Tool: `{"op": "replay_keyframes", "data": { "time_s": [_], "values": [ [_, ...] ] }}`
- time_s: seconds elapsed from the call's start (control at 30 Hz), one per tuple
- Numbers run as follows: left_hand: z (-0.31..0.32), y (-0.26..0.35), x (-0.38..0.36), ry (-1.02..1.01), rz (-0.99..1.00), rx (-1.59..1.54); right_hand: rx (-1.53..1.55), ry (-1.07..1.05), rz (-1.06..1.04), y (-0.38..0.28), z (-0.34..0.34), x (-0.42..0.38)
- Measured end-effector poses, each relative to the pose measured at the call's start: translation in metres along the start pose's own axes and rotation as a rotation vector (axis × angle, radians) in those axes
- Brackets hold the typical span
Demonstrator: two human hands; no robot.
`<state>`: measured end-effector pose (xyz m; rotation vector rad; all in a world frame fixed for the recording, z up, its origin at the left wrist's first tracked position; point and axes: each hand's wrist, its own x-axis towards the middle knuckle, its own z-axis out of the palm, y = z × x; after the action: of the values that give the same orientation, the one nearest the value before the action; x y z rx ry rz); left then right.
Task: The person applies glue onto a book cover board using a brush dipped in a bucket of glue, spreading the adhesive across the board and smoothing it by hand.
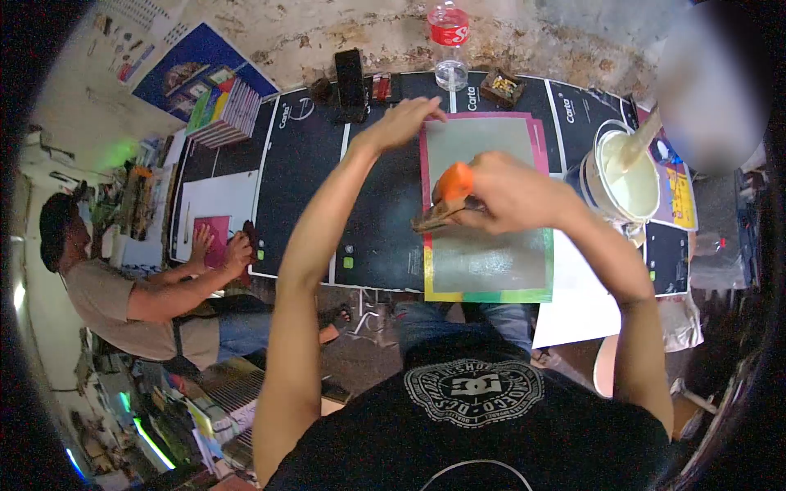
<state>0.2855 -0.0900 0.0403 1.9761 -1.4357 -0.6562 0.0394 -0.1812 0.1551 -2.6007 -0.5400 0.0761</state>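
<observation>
My right hand [516,195] is closed around a flat brush [455,182] with an orange handle, its dark bristles pointing left. The brush is over a grey sheet [489,262] that looks wet and shiny in its lower part. Pink, green and yellow edges [536,293] stick out around that sheet, from layers below it. At the upper left corner of the stack, my left hand [407,123] has its fingers stretched out and holds nothing.
A white bucket [604,186] of pale paste, with a large brush [640,141] in it, stands at right. Behind are a plastic bottle [449,49], a small box [501,86] and a black phone-like object [350,78]. Stacked books [225,114] and a person [135,286] handling a pink sheet [214,241] are at left.
</observation>
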Motion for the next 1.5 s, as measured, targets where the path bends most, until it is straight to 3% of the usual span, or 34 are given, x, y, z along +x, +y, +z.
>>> {"op": "replay_keyframes", "data": {
  "time_s": [0.07, 0.13, 0.2, 0.23, 0.37, 0.43, 0.53, 0.57, 0.63, 0.7, 0.73, 0.87, 0.97, 1.13, 1.2, 1.27, 1.33, 1.37, 1.47, 1.5],
  "values": [
    [-0.001, -0.009, 0.04, -0.237, -0.086, -0.03, -0.085, -0.047, 0.154, -0.004, 0.014, 0.009],
    [-0.001, -0.004, 0.059, -0.394, -0.197, 0.041, -0.197, 0.236, 0.181, 0.018, 0.04, 0.02],
    [-0.001, 0.014, 0.057, -0.399, -0.279, 0.077, -0.355, 0.516, 0.267, 0.036, 0.067, 0.032],
    [-0.004, 0.021, 0.053, -0.404, -0.324, 0.094, -0.245, 0.47, 0.396, 0.027, 0.077, 0.038],
    [-0.003, 0.024, 0.049, -0.437, -0.307, 0.084, 0.057, 0.301, 0.35, -0.029, 0.109, 0.043],
    [0.007, -0.002, 0.049, -0.325, -0.186, 0.062, 0.284, 0.18, 0.437, -0.066, 0.095, 0.029],
    [-0.003, -0.015, 0.007, 0.032, 0.043, -0.028, 0.454, 0.673, 0.239, -0.074, 0.082, -0.023],
    [-0.004, -0.015, -0.018, 0.172, 0.129, -0.067, 0.541, 0.745, 0.316, -0.061, 0.079, -0.043],
    [0.01, -0.008, -0.076, 0.56, 0.07, -0.073, 0.546, 0.923, 0.464, -0.022, 0.07, -0.086],
    [0.027, 0.01, -0.131, 0.613, -0.036, 0.01, 0.423, 1.049, 0.658, 0.009, 0.062, -0.109],
    [0.039, 0.025, -0.152, 0.602, -0.05, 0.001, 0.386, 1.078, 0.782, 0.019, 0.061, -0.109],
    [0.077, 0.078, -0.194, 0.289, 0.064, 0.235, 0.257, 0.98, 0.629, 0.043, 0.088, -0.061],
    [0.092, 0.108, -0.193, -0.042, -0.018, 0.458, 0.332, 0.92, 0.585, 0.038, 0.115, -0.01],
    [0.11, 0.107, -0.188, -0.053, -0.053, 0.529, 0.38, 0.789, 0.738, 0.055, 0.115, -0.036],
    [0.111, 0.108, -0.187, -0.049, -0.05, 0.544, 0.195, 0.784, 0.778, 0.078, 0.107, -0.076],
    [0.111, 0.109, -0.187, -0.048, -0.058, 0.53, 0.147, 0.768, 0.943, 0.065, 0.08, -0.115],
    [0.11, 0.11, -0.186, -0.051, -0.062, 0.515, 0.097, 0.867, 0.952, 0.068, 0.073, -0.147],
    [0.109, 0.111, -0.186, -0.054, -0.065, 0.507, 0.082, 0.754, 1.076, 0.042, 0.054, -0.151],
    [0.086, 0.096, -0.173, -0.169, -0.06, 0.377, -0.021, 0.874, 0.681, 0.001, 0.043, -0.164],
    [0.078, 0.069, -0.154, -0.167, -0.023, 0.068, 0.037, 0.831, 0.526, -0.008, 0.039, -0.16]
  ]
}}
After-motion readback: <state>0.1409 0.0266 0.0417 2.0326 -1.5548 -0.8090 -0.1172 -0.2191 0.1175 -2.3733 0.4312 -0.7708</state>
